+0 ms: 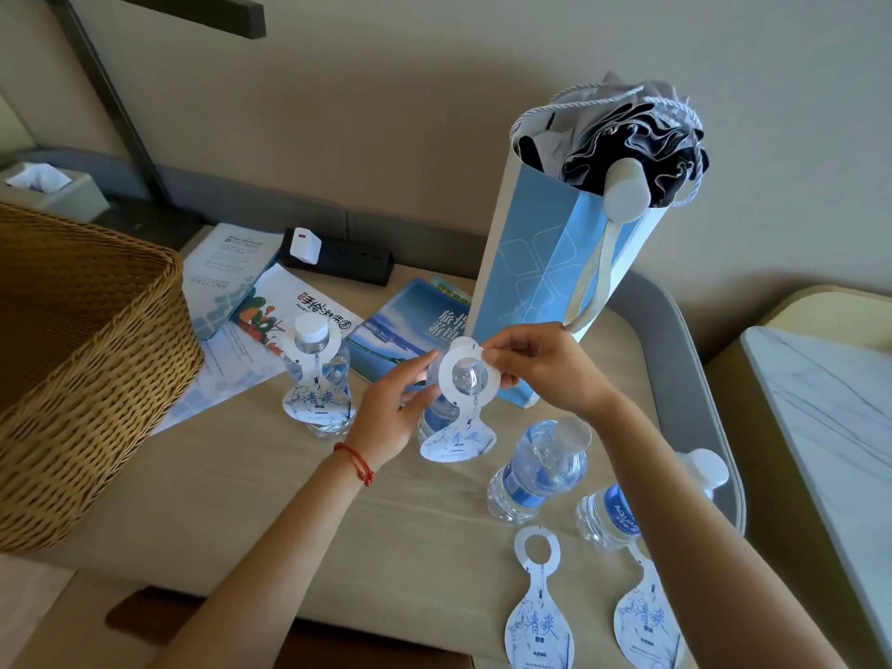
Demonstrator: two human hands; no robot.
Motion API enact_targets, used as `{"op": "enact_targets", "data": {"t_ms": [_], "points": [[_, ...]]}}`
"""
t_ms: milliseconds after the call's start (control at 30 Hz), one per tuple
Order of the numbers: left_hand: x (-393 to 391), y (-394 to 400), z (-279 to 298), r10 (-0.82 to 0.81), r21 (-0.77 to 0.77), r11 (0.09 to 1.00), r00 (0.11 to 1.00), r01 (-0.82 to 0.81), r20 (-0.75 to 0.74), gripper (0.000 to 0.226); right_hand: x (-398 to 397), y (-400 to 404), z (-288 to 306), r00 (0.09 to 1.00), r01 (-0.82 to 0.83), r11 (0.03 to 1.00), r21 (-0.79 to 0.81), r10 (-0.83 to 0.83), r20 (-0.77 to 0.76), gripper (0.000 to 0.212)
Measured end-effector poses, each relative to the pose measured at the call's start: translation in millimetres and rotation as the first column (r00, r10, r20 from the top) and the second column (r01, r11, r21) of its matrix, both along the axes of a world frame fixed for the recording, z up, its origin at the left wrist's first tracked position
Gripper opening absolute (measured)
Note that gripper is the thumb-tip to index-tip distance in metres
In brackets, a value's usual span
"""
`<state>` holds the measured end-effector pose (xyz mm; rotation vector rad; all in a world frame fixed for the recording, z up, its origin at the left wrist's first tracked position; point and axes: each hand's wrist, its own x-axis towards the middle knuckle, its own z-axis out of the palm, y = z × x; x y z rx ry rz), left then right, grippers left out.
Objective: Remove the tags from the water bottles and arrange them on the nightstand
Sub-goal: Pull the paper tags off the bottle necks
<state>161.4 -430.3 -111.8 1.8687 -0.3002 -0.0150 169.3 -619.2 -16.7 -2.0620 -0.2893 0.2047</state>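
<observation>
The beige nightstand surface (pixel 251 475) stands against a beige wall, with a wicker basket (pixel 87 359) at left and a blue paper bag (pixel 545 263) behind. Near its middle, an upright clear water bottle (pixel 439 417) carries a white tag (pixel 458 441) with blue characters, hanging downward. The left hand (pixel 391 403) holds the bottle, and the right hand (pixel 536 364) pinches the tag's ring.

Count on the nightstand (pixel 270 480): four bottles, four tags.

I count four water bottles: one tagged bottle (pixel 319 374) left of the blue paper bag (pixel 540 277), one mid-removal bottle (pixel 441 412) just in front of it, and two bare bottles (pixel 538 468) (pixel 627 504) nearer me. Four tags: two on necks (pixel 316 403) (pixel 458 439), two loose tags (pixel 540 620) (pixel 649 620) lying flat. I see two hands (pixel 393 408) (pixel 540 366), one wicker basket (pixel 87 359), several leaflets (pixel 270 306), one power strip (pixel 347 258).
</observation>
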Motion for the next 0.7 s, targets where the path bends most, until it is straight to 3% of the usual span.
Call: {"op": "enact_targets", "data": {"t_ms": [133, 400, 567, 700], "points": [[-12.2, 4.7, 3.8, 0.063, 0.04, 0.997, 0.992, -0.068, 0.105, 0.04, -21.9, 7.9, -0.9, 0.999, 0.048, 0.999, 0.007, -0.048, -0.008, 0.009], [-66.2, 40.8, -10.5, 0.155, 0.234, 0.946, 0.946, -0.225, 0.284, 0.037, -58.6, 38.8, -27.3, 0.993, 0.118, 0.979, -0.165, -0.112, 0.043, 0.013], [-91.7, 64.7, -28.9, 0.181, 0.348, 0.9, 0.951, -0.263, 0.25, 0.06, -65.1, 58.6, -84.0, 0.978, 0.145, 0.962, -0.232, -0.174, -0.114, 0.013], [-103.7, 77.0, -42.6, 0.224, 0.393, 0.87, 0.949, -0.298, 0.224, 0.044, -61.9, 64.9, -136.8, 0.916, 0.216, 0.941, -0.262, -0.288, -0.28, 0.015]]}}
